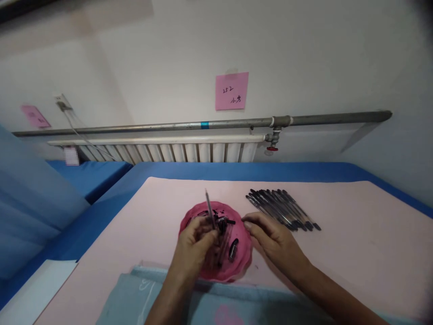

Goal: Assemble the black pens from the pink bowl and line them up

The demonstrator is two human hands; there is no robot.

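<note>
My left hand (196, 243) is closed over the left part of a pink scalloped basket (245, 257). Between its fingers a slim pen refill (209, 205) stands nearly upright, its thin point at the top. Beyond the basket's right rim is my right hand (270, 239), thumb and forefinger pinched together; whatever they hold is too small to make out. Inside the basket lie loose pen parts: a black pen cap (233, 249), clear pen barrels (223, 248) and several small black pieces. My left hand hides some of them.
Several black-capped pens (277, 207) lie side by side on the pink table cover (365, 253), right of the basket. A light blue cloth (149, 289) is along the near edge. White sheets (43, 284) lie at left. A radiator (199, 152) and pipe are behind.
</note>
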